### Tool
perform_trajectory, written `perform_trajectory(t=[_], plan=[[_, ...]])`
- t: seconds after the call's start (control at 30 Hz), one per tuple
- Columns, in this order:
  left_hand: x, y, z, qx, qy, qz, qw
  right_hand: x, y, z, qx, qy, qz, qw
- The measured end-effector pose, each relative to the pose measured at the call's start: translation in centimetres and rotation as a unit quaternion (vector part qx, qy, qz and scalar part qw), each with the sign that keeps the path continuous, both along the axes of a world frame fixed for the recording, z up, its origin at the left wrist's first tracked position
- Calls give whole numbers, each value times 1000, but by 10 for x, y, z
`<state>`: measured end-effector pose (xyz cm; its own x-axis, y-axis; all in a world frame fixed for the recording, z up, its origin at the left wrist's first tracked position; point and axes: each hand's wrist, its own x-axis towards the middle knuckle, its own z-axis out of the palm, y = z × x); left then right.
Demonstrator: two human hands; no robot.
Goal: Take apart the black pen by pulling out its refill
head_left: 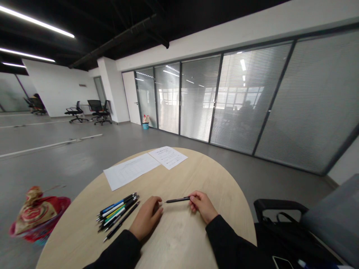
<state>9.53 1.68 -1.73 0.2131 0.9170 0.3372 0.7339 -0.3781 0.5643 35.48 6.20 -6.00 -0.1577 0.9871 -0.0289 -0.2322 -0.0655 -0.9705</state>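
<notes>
My right hand [204, 206] pinches the back end of a slim black pen [178, 200] just above the table. The pen lies nearly level, its tip pointing left toward my left hand [147, 216]. My left hand rests on the tabletop with fingers curled, its fingertips at the pen's tip. A small light-coloured bit shows between those fingertips and the black barrel; what it is, I cannot make out. To the left of my left hand lies a pile of several pens [116, 213] in black, blue, white, green and yellow. One black pen [122, 221] lies along the pile's near side.
Two printed sheets [131, 170] overlap at the far side of the round wooden table [202, 168]. A pink basket [60, 213] with a paper bag stands on the floor at left. A black-armed chair [280, 205] with a phone [282, 262] on it is at right.
</notes>
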Motion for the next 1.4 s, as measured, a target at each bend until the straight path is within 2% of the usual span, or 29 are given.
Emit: perform_trajectory(t=[0.5,0.73,1.1,1.4], plan=[[5,-6,12,9,-28,-43,999,0,-2,3,11,-18,35,999],[4,-5,9,14,-11,-52,998,0,-4,7,6,-15,35,999],[4,-5,11,20,-16,-46,999,0,-3,6,6,-12,34,999],[4,-6,16,24,-32,-31,999,3,-1,5,0,13,5,1000]])
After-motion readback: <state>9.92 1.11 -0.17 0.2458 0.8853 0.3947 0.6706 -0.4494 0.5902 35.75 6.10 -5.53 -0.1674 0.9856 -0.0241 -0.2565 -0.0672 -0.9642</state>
